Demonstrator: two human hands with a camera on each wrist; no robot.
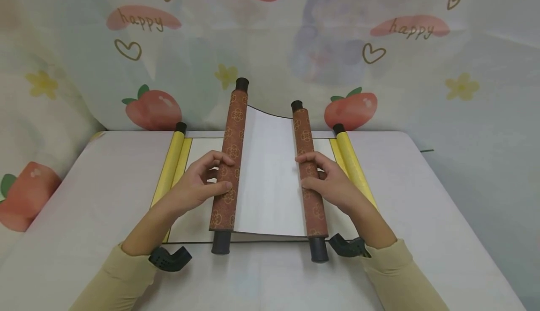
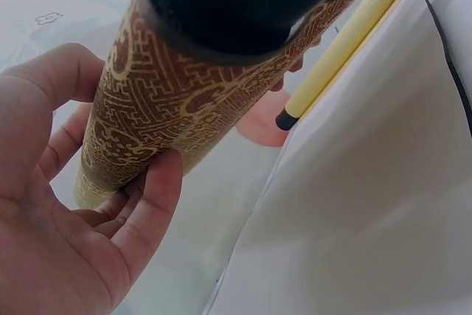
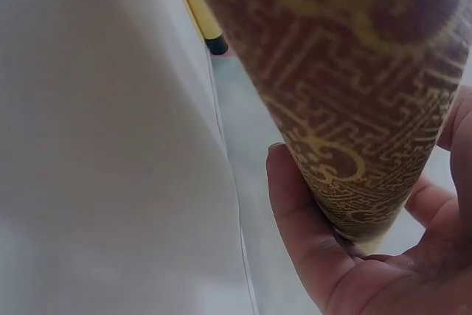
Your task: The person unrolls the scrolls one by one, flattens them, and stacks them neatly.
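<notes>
Left hand (image 1: 198,184): curled round the brown scroll's left roller (image 1: 228,161), steadying it.
Right hand (image 1: 331,184): gripped on the right roller (image 1: 310,175); paper (image 1: 267,179) kept taut.
Underneath: yellow scroll (image 1: 173,165) lies spread flat.

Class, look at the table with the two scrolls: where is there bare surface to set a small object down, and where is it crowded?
Free: the table left of the yellow scroll, the strip right of its far roller, and the near edge between the sleeves. Crowded: the middle, where the left hand and right hand grip the brown scroll lying over the yellow one.
</notes>
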